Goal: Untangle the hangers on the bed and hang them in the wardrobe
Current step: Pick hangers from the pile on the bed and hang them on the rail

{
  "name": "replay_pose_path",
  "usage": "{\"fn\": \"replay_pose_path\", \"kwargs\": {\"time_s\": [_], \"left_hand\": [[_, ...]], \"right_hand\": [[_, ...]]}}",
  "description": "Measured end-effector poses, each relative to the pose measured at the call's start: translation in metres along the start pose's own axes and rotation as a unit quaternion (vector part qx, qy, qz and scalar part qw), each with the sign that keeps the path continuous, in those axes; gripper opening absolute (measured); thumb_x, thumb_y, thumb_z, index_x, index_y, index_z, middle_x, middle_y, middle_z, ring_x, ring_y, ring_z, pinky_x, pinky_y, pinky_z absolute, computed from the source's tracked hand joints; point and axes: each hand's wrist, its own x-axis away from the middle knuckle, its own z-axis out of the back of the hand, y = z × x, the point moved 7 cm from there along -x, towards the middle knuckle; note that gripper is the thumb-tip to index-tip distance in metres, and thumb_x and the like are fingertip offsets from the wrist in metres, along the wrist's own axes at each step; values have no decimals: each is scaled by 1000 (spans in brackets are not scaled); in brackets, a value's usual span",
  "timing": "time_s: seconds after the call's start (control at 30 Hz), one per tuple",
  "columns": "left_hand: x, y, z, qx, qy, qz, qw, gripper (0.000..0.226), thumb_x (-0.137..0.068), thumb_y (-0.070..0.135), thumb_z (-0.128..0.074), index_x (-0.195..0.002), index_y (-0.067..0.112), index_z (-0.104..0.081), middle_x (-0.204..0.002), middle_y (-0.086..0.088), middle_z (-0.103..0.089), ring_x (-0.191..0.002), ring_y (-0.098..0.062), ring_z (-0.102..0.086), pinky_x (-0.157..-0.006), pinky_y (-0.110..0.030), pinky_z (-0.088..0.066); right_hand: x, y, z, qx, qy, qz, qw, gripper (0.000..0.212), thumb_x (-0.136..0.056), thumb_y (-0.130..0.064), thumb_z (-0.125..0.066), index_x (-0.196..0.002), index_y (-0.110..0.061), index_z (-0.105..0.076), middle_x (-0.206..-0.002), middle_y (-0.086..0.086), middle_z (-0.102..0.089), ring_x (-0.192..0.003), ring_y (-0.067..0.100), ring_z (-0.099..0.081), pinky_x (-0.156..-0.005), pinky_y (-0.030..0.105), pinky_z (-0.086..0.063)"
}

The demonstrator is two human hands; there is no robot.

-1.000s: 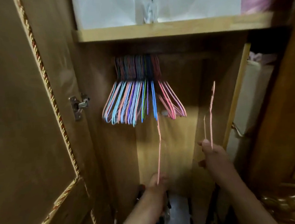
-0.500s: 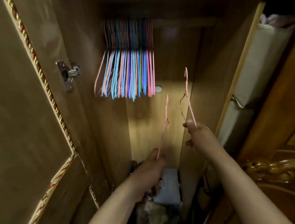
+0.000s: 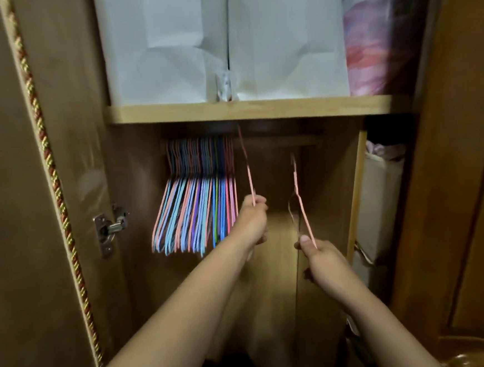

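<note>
Each hand pinches one pink wire hanger: the left hand (image 3: 251, 221) grips a pink hanger (image 3: 248, 171) raised toward the wardrobe rail (image 3: 284, 142), beside the hung hangers (image 3: 198, 195); the right hand (image 3: 323, 256) holds another hanger (image 3: 302, 204) lower. Best to hook the left one first, keeping both apart.

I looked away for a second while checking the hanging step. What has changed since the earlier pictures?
Both hands rose toward the rail. The left hand lifted its pink hanger up beside the hung bunch; the right hand raised its hanger less far. Each hand keeps its grip; the bunch stays on the rail.
</note>
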Motion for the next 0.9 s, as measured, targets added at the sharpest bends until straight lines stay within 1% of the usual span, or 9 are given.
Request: {"fn": "replay_pose_path", "kwargs": {"time_s": [0.13, 0.23, 0.37, 0.47, 0.57, 0.63, 0.73, 0.8, 0.9], "left_hand": [[-32, 3, 14, -16, -11, 60, 998, 21, -100, 34, -32, -102, 36, -53, -89, -10, -53, -74, -21, -53, -54, -29, -51], [-36, -8, 16, -40, -15, 100, 994, 28, -100, 37, -36, -124, 29, -48, -104, -16, -58, -85, -23, -57, -59, -35, -57], [-24, -21, 11, -53, 21, 119, 991, 46, -104, 42, -35, -149, 32, -28, -137, -11, -43, -116, -31, -52, -56, -34, -61], [-22, -23, 19, -49, 41, 122, 991, 56, -102, 49, -38, -152, 31, -22, -145, -11, -39, -124, -37, -48, -63, -43, -63], [-12, -23, 24, -51, -25, 151, 987, 64, -89, 56, -54, -145, 31, -35, -142, -17, -45, -123, -43, -51, -66, -58, -60], [2, -14, 34, -80, -70, 163, 981, 60, -84, 53, -60, -136, 26, -46, -135, -19, -51, -116, -44, -56, -65, -59, -60], [20, 6, 61, -143, -71, 151, 976, 38, -94, 46, -54, -120, 19, -54, -121, -19, -59, -99, -37, -68, -66, -55, -61], [30, 22, 81, -199, -41, 122, 972, 25, -99, 41, -50, -109, 18, -55, -110, -18, -65, -91, -32, -71, -63, -51, -62], [44, 30, 98, -257, -22, 103, 961, 23, -100, 36, -48, -113, 18, -53, -106, -16, -67, -88, -30, -73, -60, -49, -62]], "right_hand": [[-3, -7, -6, -13, -5, 13, 1000, 40, -102, -50, -35, -85, -28, -64, -98, 2, -60, -81, 20, -66, -83, 44, -57], [-8, -9, -8, -5, -14, 21, 1000, 39, -103, -49, -36, -90, -26, -65, -99, 2, -59, -76, 20, -68, -77, 41, -58], [-18, -11, -12, -21, -28, 23, 999, 36, -104, -47, -35, -118, -25, -60, -102, 4, -62, -75, 20, -70, -55, 24, -49], [-23, -25, -15, -30, -27, 51, 998, 29, -104, -47, -36, -112, -27, -56, -96, 3, -63, -77, 22, -71, -54, 26, -48], [-26, -36, -19, -26, -29, 70, 997, 24, -103, -47, -37, -106, -30, -54, -95, 2, -61, -79, 22, -69, -54, 25, -48], [-30, -46, -20, -26, -30, 83, 996, 25, -104, -46, -37, -105, -28, -53, -97, 3, -60, -78, 24, -70, -51, 24, -45], [-45, -65, -20, -19, -11, 108, 994, 26, -104, -42, -37, -97, -22, -52, -93, 6, -60, -73, 27, -70, -51, 28, -46], [-63, -75, -27, -7, 3, 115, 993, 27, -104, -44, -37, -95, -24, -52, -93, 6, -61, -76, 27, -70, -58, 36, -53], [-85, -81, -46, 25, 7, 113, 993, 28, -102, -48, -34, -103, -26, -52, -100, 5, -63, -89, 26, -65, -80, 50, -57]]}}
